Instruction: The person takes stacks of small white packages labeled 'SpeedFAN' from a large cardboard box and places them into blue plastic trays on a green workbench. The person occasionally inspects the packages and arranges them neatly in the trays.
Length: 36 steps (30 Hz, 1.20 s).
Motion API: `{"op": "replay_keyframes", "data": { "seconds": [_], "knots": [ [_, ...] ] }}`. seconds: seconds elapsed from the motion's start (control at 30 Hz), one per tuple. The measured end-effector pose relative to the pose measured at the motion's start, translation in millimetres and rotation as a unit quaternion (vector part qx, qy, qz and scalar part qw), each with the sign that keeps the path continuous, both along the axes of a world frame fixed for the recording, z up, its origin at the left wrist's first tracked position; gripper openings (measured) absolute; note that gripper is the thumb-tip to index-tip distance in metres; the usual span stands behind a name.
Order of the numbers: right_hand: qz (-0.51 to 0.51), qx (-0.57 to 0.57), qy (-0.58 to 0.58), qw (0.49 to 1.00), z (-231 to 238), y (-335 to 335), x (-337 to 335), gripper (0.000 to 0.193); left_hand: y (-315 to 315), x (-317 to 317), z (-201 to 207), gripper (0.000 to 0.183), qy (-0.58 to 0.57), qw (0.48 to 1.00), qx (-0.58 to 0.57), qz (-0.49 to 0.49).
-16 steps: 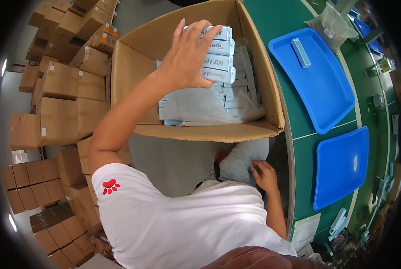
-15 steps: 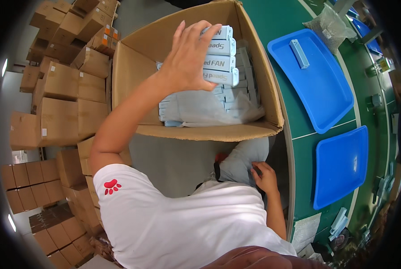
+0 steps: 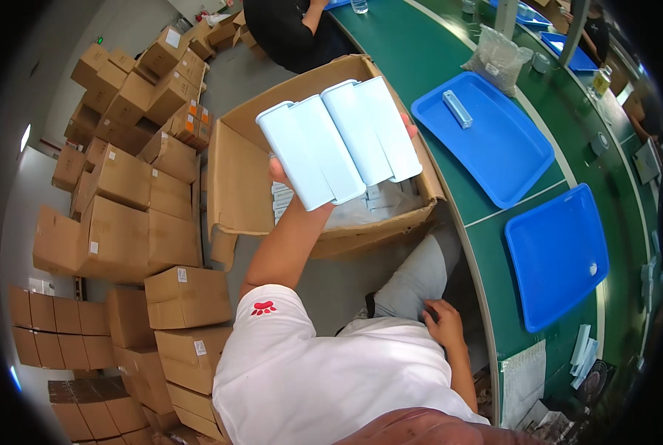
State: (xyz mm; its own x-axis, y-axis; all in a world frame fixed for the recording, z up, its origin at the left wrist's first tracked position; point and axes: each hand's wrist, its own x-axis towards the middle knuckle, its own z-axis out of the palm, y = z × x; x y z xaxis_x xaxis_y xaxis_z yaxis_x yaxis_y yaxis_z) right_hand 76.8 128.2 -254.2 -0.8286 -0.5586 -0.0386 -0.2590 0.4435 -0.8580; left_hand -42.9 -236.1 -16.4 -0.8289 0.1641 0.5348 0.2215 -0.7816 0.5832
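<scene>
Above the open brown cardboard carton [image 3: 231,178], the left hand [image 3: 279,172] grips a fanned stack of pale-blue flat rectangular boxes [image 3: 342,141], fingers spread beneath. Support should stay even, since the outermost boxes could slide. The right hand [image 3: 444,323] rests empty on the thigh.

The open carton [image 3: 235,178] serves as the landmark. More flat packs [image 3: 361,211] lie inside it, at its bottom. Above its opening, the left hand [image 3: 279,174] holds up a fanned stack of flat packs [image 3: 339,141]. Left of the carton, stacked boxes [image 3: 131,200] stand on the floor. Right of the carton runs the table [image 3: 450,55], with a near tray [image 3: 558,252] and a far tray [image 3: 487,144] on it; a small bar [image 3: 457,108] lies in the far tray. Behind that tray sits a bag [image 3: 498,55]. Nearer than the carton, the right hand [image 3: 444,322] rests on the person's thigh. Beyond the carton another person [image 3: 291,30] sits at the table.
</scene>
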Motion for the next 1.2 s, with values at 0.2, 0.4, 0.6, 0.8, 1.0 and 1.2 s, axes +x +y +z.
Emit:
{"op": "replay_keyframes", "data": {
  "seconds": [0.2, 0.4, 0.6, 0.8, 1.0, 1.2],
  "knots": [
    [-0.023, 0.001, -0.004, 1.000, -1.8, 21.8, 17.2, 0.025, 53.9, -9.9, 17.0, 0.135, 0.005, 0.994, -0.107, 0.009],
    [-0.036, 0.018, 0.053, 0.998, -16.1, 42.4, 24.7, 0.027, 111.4, -61.0, 0.1, 0.130, 0.106, 0.864, -0.481, 0.105],
    [-0.084, -0.022, 0.041, 0.995, -36.2, 56.1, 50.5, 0.025, 244.7, -117.8, -16.7, 0.123, 0.439, 0.576, -0.676, 0.135],
    [-0.148, -0.019, 0.018, 0.989, -31.3, 70.3, 59.0, 0.026, 365.2, -191.7, -44.5, 0.126, 0.529, 0.474, -0.701, 0.062],
    [-0.223, -0.026, -0.020, 0.974, -36.3, 91.7, 71.8, 0.027, 437.3, -238.3, -79.6, 0.128, 0.550, 0.409, -0.728, -0.008],
    [-0.265, 0.002, -0.090, 0.960, -53.7, 103.2, 79.4, 0.030, 452.4, -270.2, -80.0, 0.129, 0.552, 0.388, -0.734, -0.077]
  ]
}}
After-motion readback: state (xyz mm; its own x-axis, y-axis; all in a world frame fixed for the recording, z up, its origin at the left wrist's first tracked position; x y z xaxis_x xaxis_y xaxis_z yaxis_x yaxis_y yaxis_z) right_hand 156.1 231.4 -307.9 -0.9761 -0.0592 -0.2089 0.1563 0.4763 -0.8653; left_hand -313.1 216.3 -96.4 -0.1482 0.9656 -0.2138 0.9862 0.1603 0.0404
